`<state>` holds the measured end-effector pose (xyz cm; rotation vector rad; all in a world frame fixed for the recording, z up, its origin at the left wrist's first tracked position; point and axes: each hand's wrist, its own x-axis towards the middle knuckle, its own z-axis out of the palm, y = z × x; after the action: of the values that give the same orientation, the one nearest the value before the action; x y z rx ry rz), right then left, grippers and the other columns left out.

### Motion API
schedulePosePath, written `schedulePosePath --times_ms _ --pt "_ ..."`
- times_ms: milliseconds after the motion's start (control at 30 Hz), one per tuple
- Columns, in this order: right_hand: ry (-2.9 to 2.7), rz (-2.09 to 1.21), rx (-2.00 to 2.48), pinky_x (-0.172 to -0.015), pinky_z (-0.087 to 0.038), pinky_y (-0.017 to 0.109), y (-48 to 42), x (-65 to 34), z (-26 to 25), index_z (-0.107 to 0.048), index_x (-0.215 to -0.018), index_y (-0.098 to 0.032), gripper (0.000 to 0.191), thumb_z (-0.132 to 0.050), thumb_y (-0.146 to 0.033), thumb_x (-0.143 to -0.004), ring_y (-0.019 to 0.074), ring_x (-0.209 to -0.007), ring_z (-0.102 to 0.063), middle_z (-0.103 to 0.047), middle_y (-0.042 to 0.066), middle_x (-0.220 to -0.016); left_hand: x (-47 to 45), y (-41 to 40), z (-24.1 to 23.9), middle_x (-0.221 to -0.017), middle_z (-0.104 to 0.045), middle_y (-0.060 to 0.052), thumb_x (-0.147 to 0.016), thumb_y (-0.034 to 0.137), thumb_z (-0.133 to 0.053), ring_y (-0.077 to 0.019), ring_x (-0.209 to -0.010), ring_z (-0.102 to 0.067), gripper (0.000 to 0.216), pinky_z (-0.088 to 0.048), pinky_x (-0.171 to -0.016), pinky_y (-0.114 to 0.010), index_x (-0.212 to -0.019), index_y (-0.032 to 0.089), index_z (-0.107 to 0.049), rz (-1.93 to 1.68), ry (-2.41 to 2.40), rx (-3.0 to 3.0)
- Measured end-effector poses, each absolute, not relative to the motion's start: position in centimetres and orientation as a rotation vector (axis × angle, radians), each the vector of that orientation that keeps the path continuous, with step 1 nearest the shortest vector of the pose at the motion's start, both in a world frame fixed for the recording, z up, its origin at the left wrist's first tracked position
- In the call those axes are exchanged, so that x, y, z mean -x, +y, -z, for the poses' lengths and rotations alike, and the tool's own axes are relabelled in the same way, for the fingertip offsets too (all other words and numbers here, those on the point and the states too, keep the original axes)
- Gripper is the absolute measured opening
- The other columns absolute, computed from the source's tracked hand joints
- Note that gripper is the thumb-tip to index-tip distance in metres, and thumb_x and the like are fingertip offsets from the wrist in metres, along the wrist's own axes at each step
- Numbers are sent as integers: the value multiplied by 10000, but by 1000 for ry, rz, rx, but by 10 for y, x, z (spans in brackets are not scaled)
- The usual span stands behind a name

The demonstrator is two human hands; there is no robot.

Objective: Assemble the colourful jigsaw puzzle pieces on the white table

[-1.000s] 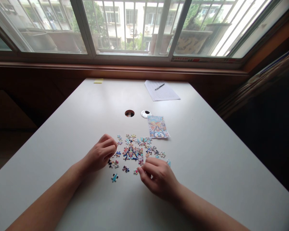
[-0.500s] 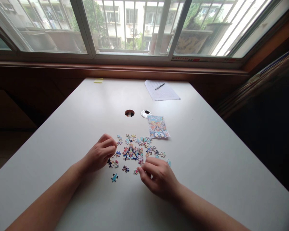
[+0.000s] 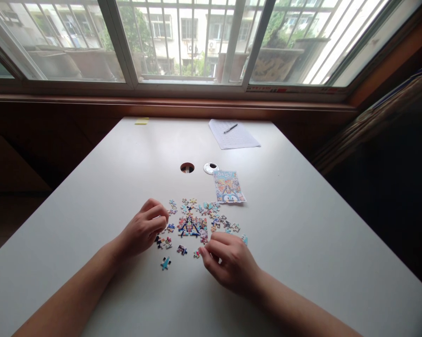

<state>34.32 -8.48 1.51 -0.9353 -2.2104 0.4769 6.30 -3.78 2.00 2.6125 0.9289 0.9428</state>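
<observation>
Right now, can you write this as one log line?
left hand: beside loose pieces | right hand: fingertips at joined puzzle block | picture card: beyond

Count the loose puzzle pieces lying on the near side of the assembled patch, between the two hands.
3: blue piece nearest, dark piece beyond it, small piece by the right hand. More may hide beneath the hands.

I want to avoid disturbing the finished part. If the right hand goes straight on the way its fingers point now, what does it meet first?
The right hand points up and left, so it would probably meet the joined patch of puzzle pieces first. A small loose piece lies just beside its fingertips, possibly slightly off that line.
</observation>
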Motion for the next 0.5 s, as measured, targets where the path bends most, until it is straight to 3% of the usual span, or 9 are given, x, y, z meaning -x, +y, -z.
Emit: schedulePosePath --times_ms 500 --pt "-2206 -454 944 -563 -267 298 -87 -343 -15 -447 -644 -210 322 -515 -195 -959 124 -578 -371 -435 -24 -635 -61 -37 -17 -881 -618 -58 -974 36 -433 -212 -932 -476 286 -450 -805 -360 -740 195 -469 -945 937 -2597"
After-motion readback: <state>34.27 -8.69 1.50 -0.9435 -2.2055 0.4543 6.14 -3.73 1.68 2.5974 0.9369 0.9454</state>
